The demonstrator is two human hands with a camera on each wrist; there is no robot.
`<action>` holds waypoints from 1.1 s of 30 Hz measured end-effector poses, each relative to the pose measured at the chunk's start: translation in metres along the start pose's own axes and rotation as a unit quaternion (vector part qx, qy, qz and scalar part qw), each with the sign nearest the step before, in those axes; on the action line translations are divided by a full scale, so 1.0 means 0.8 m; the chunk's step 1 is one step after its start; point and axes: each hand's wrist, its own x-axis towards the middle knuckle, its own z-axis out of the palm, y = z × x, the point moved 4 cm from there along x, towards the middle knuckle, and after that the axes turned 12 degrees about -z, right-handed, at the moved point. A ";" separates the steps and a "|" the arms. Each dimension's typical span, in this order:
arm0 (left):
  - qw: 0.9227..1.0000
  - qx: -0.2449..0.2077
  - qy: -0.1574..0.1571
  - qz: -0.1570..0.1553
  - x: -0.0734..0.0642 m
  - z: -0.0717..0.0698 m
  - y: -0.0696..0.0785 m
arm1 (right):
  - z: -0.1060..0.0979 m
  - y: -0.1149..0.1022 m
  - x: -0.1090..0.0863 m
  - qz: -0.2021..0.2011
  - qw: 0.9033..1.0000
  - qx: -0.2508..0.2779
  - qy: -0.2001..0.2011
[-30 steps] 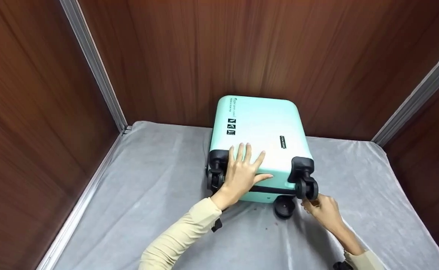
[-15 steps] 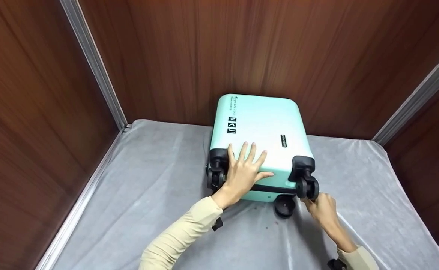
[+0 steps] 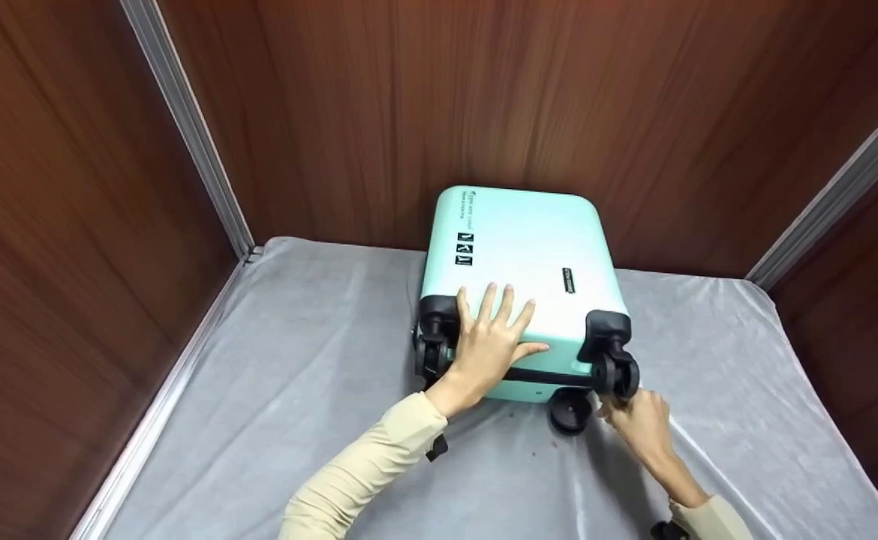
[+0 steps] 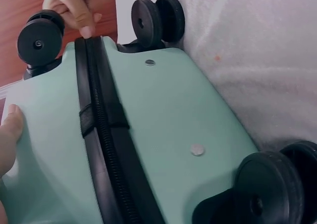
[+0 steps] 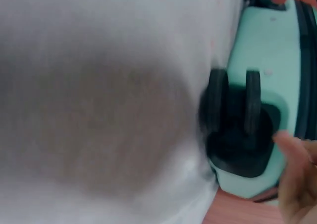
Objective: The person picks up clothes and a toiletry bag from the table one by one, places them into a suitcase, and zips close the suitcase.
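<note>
A mint-green hard-shell suitcase (image 3: pixel 521 247) lies flat, its wheeled end toward me. My left hand (image 3: pixel 484 346) rests with spread fingers on the near edge of its upper shell, between two black wheels. Low at the near right corner, my right hand (image 3: pixel 640 421) has its fingers curled behind the right wheels. In the left wrist view, the right thumb and fingers (image 4: pixel 79 13) pinch at the far end of the black zipper (image 4: pixel 101 110); the pull itself is hidden by them. The right wrist view shows the right hand (image 5: pixel 297 174) blurred beside a caster wheel (image 5: pixel 252 102).
Grey cloth (image 3: pixel 319 337) covers the surface under the suitcase. A brown wood-grain panel (image 3: pixel 484 97) stands right behind it, with more panels at both sides and metal strips (image 3: pixel 184 112) at the corners. A lower wheel (image 3: pixel 570 411) touches down near the right hand.
My right hand has shifted slightly left along the suitcase's near right corner, its wrist and sleeve swinging left too. The left hand keeps its place on the shell.
</note>
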 end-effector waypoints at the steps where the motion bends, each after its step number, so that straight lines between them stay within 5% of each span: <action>1: 1.000 -0.002 -0.007 -0.001 0.001 0.000 0.000 | 0.000 0.001 0.001 0.010 1.000 0.004 -0.020; 6: 1.000 -0.003 -0.027 -0.002 0.001 0.000 0.001 | -0.001 0.005 0.006 0.027 0.997 -0.003 -0.075; 13: 1.000 0.013 -0.018 0.002 0.001 0.000 0.001 | -0.005 0.002 0.011 -0.016 0.999 -0.021 -0.047; 33: 1.000 0.008 0.002 -0.009 0.000 0.001 0.001 | 0.002 -0.006 0.004 -0.002 0.998 -0.058 0.030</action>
